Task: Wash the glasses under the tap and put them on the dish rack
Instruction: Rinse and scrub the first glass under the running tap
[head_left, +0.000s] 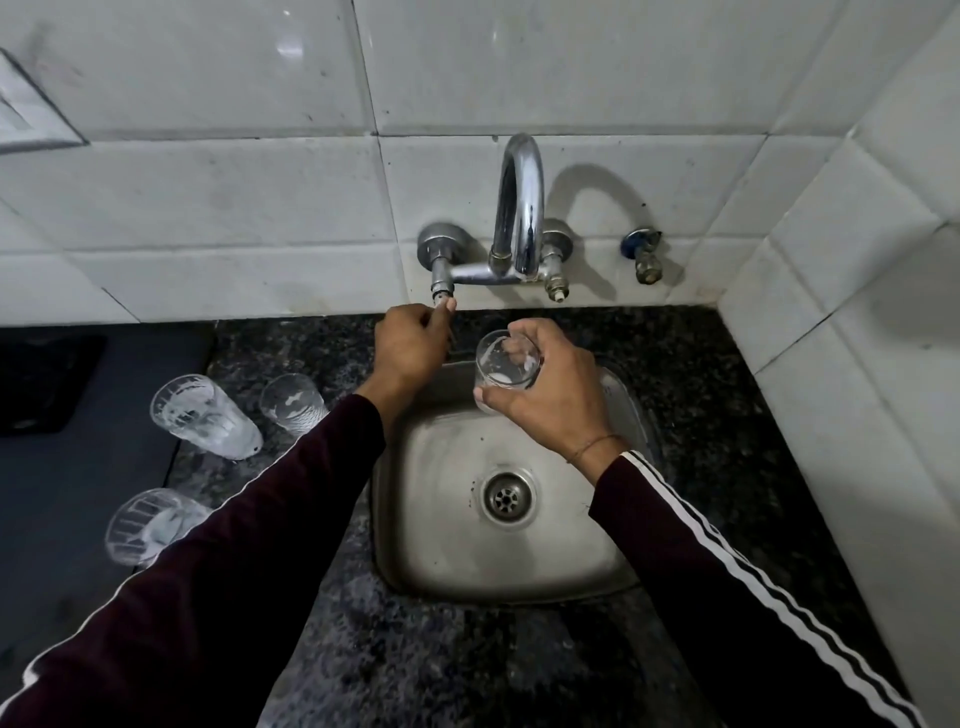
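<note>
My right hand (553, 395) grips a clear glass (506, 364) with white residue, held above the back of the steel sink (415, 525), below the chrome tap spout (519, 208). My left hand (410, 348) pinches the left tap valve (442, 296) under the wall fitting. No water stream is visible. Three more soiled glasses stand on the left: one (205, 415) on a dark mat, one (292, 402) on the granite, one (148, 525) partly behind my left sleeve.
Dark granite counter (467, 665) surrounds the sink. A dark mat (67, 499) covers the left side, with a black object (47, 384) at its far end. White tiled walls rise behind and at right. A small valve (644, 254) sticks out right of the tap.
</note>
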